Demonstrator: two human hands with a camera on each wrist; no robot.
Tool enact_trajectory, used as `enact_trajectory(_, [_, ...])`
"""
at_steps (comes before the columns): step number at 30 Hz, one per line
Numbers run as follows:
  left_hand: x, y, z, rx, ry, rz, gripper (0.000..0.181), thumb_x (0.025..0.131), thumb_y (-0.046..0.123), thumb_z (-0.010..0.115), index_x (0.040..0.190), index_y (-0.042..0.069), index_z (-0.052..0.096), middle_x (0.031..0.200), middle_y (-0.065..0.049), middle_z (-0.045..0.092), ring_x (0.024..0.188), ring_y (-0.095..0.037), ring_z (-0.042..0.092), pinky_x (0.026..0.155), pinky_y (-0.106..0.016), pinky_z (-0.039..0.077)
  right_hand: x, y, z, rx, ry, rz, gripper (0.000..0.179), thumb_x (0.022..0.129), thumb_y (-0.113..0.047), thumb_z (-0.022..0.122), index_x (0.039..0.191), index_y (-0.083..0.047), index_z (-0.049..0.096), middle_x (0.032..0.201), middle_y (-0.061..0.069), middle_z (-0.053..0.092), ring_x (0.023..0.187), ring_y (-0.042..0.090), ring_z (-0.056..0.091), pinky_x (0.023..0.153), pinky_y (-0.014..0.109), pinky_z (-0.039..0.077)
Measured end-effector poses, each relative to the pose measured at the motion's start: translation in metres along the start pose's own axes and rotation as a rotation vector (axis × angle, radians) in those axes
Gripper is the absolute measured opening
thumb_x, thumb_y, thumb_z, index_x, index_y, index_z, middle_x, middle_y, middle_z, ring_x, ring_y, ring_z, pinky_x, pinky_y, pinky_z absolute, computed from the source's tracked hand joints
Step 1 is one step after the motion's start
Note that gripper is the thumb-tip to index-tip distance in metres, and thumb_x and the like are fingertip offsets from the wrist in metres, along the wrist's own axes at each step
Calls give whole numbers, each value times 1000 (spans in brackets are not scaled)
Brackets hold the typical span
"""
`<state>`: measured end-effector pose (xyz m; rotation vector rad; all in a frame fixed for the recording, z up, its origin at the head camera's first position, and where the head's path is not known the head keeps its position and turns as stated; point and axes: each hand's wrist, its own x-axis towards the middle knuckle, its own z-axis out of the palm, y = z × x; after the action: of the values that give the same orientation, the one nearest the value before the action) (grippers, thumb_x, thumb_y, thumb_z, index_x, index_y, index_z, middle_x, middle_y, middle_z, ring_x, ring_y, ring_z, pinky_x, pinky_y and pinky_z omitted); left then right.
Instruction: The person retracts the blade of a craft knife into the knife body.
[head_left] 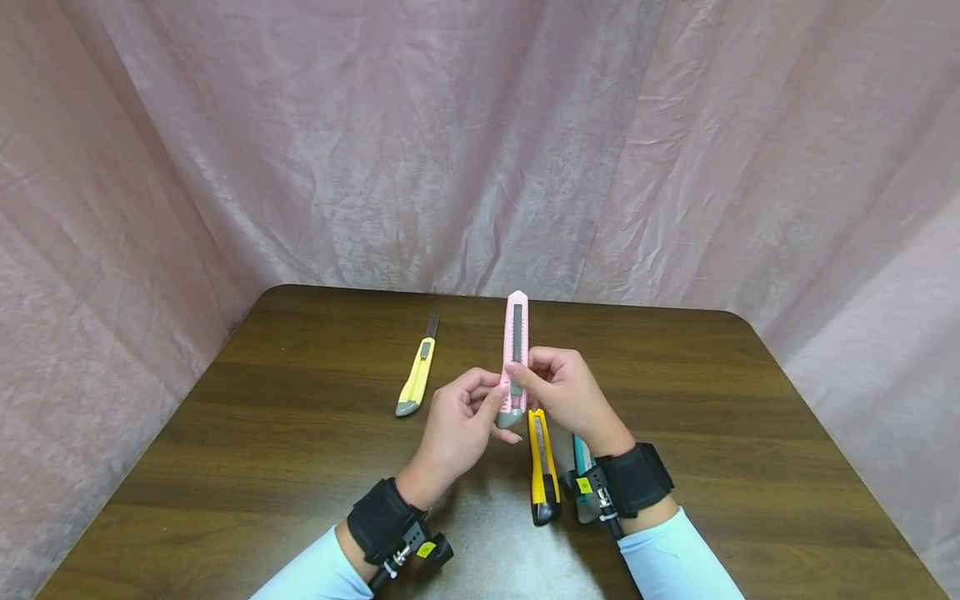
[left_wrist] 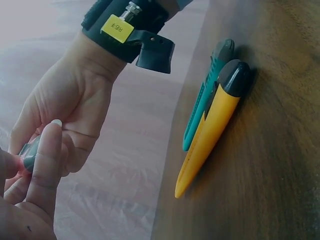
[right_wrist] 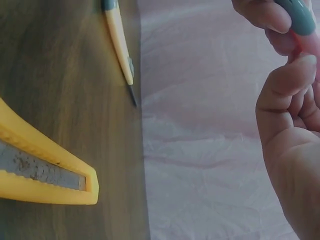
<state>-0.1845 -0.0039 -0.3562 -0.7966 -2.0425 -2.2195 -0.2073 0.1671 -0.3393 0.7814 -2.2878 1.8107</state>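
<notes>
A pink utility knife (head_left: pixel 517 329) with a grey end cap is held up over the table, its tip toward the back curtain. My left hand (head_left: pixel 459 425) pinches it near the grey cap (left_wrist: pixel 31 154). Higher on the body my right hand (head_left: pixel 572 393) grips it, thumb lying across the front over the blade channel. No blade shows beyond the pink tip. Below the hands lie an orange-yellow utility knife (head_left: pixel 542 467) with a black end and a teal utility knife (left_wrist: pixel 207 95), partly hidden by the right wrist in the head view.
Left of the hands, a pale yellow utility knife (head_left: pixel 417 373) lies on the brown wooden table (head_left: pixel 300 375) with its blade extended toward the back edge. Behind the table hangs a pink curtain (head_left: pixel 450 150). Black camera straps (head_left: pixel 637 482) circle both wrists.
</notes>
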Motion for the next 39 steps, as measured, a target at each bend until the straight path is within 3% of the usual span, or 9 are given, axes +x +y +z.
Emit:
enact_trajectory(5, [0, 0, 0, -1, 3, 9, 10, 94, -5, 54, 104, -7, 56, 93, -16, 66, 69, -31, 65, 52, -42, 57, 0, 1, 1, -1, 2, -14, 11, 93, -1, 58, 85, 1, 65, 67, 18, 58, 53, 33, 52, 45, 38, 53])
enact_trajectory(16, [-2, 2, 0, 5, -10, 6, 10, 94, -3, 54, 104, -5, 56, 95, -16, 65, 71, -31, 65, 53, -41, 58, -1, 1, -2, -5, -11, -25, 12, 93, -2, 59, 82, 0, 64, 61, 16, 54, 48, 24, 47, 40, 23, 45])
enact_trajectory(23, [-2, 2, -1, 10, -5, 11, 10, 93, -3, 56, 104, -3, 56, 95, -16, 65, 73, -35, 64, 54, -41, 58, -1, 1, -2, 23, -46, -48, 8, 91, 1, 60, 84, 3, 63, 63, 16, 55, 51, 39, 45, 40, 36, 45])
enact_trajectory(27, [-1, 3, -1, 19, 11, 13, 11, 93, -3, 56, 103, -4, 56, 94, -15, 66, 71, -31, 65, 54, -41, 58, 0, 0, -2, 15, -38, -25, 12, 92, -2, 61, 81, 1, 63, 61, 18, 54, 49, 34, 47, 39, 37, 44])
enact_trajectory(29, [-1, 3, -1, 20, 14, 9, 11, 93, -3, 57, 104, -4, 56, 94, -15, 66, 70, -31, 65, 54, -41, 58, 0, 0, -2, 2, -35, -3, 14, 93, -4, 61, 79, 0, 62, 60, 19, 53, 48, 31, 47, 39, 31, 45])
enact_trajectory(34, [1, -7, -1, 7, 11, 0, 11, 93, -2, 56, 104, -2, 57, 94, -13, 66, 72, -38, 64, 54, -40, 58, -1, 0, -4, 18, -46, 17, 16, 93, -4, 61, 78, 0, 61, 60, 19, 52, 50, 39, 45, 41, 23, 44])
enact_trajectory(39, [3, -24, -4, 7, 7, 9, 10, 94, 4, 58, 103, 7, 57, 93, -5, 67, 73, -34, 65, 53, -38, 58, -1, 1, -4, 50, -55, -19, 12, 90, 1, 62, 78, 1, 61, 61, 20, 53, 50, 42, 42, 39, 27, 43])
